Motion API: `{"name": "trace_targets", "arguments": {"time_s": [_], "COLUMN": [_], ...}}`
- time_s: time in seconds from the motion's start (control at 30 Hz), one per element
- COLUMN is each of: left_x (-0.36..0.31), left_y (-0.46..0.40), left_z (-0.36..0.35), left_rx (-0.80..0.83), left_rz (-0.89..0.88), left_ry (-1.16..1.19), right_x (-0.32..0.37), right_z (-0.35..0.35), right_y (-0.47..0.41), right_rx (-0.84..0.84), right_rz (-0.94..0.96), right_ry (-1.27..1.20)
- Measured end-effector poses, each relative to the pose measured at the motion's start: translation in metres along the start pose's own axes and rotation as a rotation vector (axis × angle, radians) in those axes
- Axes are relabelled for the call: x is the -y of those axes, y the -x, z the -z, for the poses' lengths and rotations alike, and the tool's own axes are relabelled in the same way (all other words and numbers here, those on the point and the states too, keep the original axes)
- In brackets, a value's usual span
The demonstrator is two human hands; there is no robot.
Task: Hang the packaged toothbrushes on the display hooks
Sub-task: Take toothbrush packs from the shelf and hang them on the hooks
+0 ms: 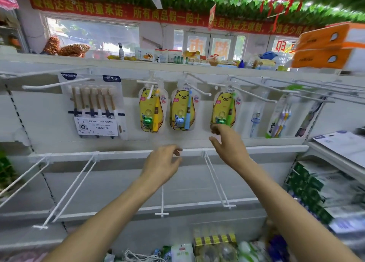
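Three yellow bear-shaped toothbrush packs hang on white hooks along the upper rail: one with a yellow brush (151,110), one with a blue brush (183,109) and one with a green brush (226,108). My right hand (229,145) is raised just under the green-brush pack, fingertips touching its bottom edge, fingers apart. My left hand (163,164) hovers lower in front of the lower rail, fingers loosely curled, holding nothing. A six-brush pack (94,105) hangs at the left. Slim toothbrush packs (280,117) hang at the right.
Long bare white hooks (254,96) jut out from the upper rail, and several more (217,180) from the lower rail. Stacked green boxes (308,188) fill the right shelf. Mixed packaged goods (215,246) lie in a bin below. Orange cartons (327,46) sit top right.
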State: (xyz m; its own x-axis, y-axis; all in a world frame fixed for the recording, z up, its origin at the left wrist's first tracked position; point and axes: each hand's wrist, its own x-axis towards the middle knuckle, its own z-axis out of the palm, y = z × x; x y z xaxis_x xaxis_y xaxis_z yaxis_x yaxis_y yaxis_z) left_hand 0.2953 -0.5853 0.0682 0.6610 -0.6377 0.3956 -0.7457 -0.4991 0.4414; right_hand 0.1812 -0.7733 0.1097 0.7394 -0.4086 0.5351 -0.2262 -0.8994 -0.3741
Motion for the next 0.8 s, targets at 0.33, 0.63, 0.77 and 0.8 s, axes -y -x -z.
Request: {"name": "trace_targets", "arguments": {"time_s": [0.33,0.63,0.77,0.8], "left_x": [-0.081,-0.207,-0.273,-0.289], "left_y": [0.028,0.046,0.052,0.054], "left_z": [-0.035,-0.089,-0.127,-0.137], "left_rx": [-0.079,-0.035,0.001,0.005], "left_rz": [-0.389,-0.564,-0.574,-0.575], "left_ry": [-0.126,-0.060,-0.057,-0.057], "right_x": [-0.043,-0.129,-0.181,-0.196], "right_z": [0.073,0.159,0.210,0.223], "right_y": [0.110,0.193,0.229,0.237], "right_rx": [-0.002,-0.019,-0.009,-0.008], "right_rz": [0.084,-0.045,-0.100,-0.104], "right_ry": [0.346,0.467,0.501,0.508]}}
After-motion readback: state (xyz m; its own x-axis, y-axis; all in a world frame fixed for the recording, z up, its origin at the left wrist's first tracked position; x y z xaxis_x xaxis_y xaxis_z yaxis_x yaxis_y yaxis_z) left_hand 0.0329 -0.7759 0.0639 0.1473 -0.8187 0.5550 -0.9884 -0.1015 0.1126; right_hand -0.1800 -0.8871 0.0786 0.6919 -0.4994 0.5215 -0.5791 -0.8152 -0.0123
